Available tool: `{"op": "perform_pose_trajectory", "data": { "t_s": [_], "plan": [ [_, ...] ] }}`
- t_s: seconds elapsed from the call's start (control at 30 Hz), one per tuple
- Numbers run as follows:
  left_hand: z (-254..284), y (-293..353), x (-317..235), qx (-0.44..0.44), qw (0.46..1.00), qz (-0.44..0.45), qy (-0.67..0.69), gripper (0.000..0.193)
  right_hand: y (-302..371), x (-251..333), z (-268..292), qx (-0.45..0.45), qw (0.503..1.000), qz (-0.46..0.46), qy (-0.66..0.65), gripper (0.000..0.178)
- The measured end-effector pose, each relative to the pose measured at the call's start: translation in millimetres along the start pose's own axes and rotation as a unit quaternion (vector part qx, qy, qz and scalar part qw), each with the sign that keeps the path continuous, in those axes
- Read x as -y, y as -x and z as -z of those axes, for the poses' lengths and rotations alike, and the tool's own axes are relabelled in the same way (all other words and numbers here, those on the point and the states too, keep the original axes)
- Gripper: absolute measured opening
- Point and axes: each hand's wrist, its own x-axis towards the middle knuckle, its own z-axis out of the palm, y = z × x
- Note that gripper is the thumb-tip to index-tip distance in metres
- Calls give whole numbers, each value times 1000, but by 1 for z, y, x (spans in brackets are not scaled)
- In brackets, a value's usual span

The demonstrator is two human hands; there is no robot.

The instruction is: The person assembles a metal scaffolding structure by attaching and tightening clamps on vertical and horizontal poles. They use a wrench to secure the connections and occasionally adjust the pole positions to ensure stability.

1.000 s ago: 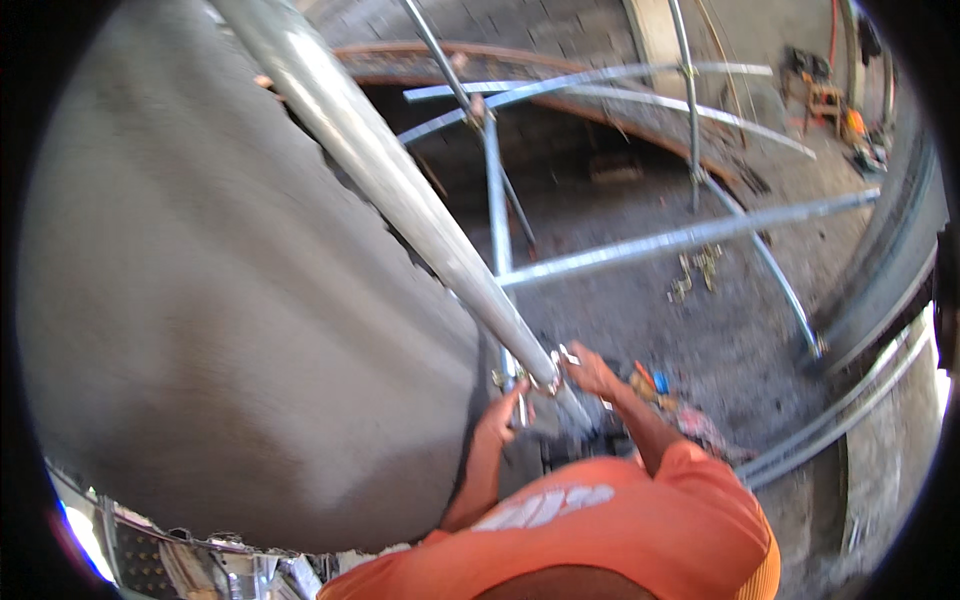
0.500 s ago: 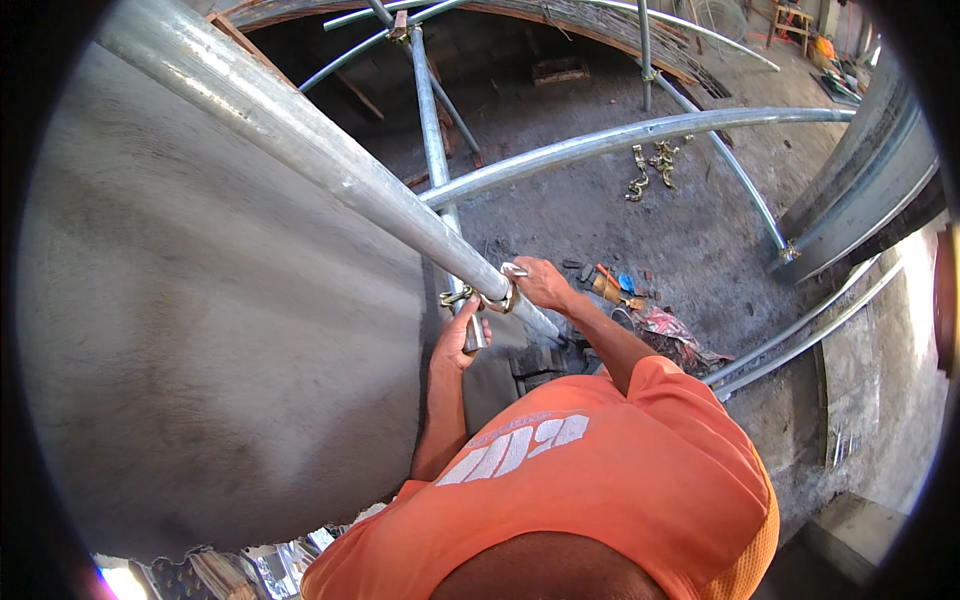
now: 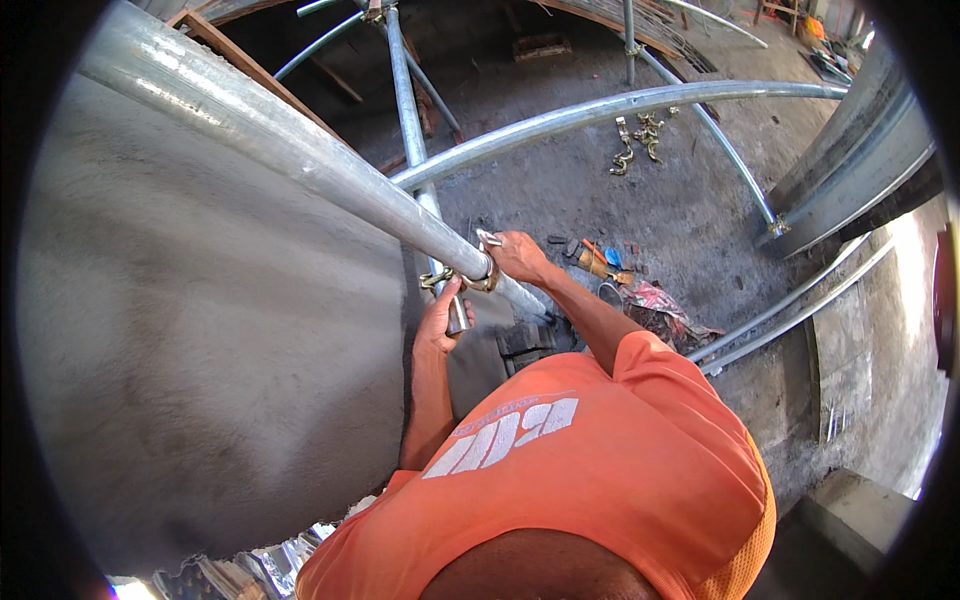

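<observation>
I have my left grip [image 3: 435, 326] wrapped around a round silver metal tube [image 3: 457, 320], right grip [image 3: 521, 259] pinching a small silver piece [image 3: 487, 237].

The only view, a wide fisheye worn on the head, looks steeply down past the orange shirt [image 3: 610, 460] along the lower edge. The left hand [image 3: 438, 322] and right hand [image 3: 520, 258] sit near mid-frame; floor [image 3: 560, 205] spreads farther off at upper right, straight edges bowing rimward.
</observation>
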Motion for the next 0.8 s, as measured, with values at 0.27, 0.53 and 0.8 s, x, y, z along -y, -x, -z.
{"op": "perform_pose_trajectory", "data": {
  "t_s": [0.27,0.53,0.8],
  "plan": [
    [-1,0,-1,-5,1000,3,-9,37,9,-2,8,11,1000,-12,-3,55],
    [-3,3,-3,0,1000,6,-12,39,0,4,4,82,938,-258,-216,51],
    [5,-4,3,-14,1000,-9,-5,39,1,-13,3,-44,979,194,54,34]
  ]
}}
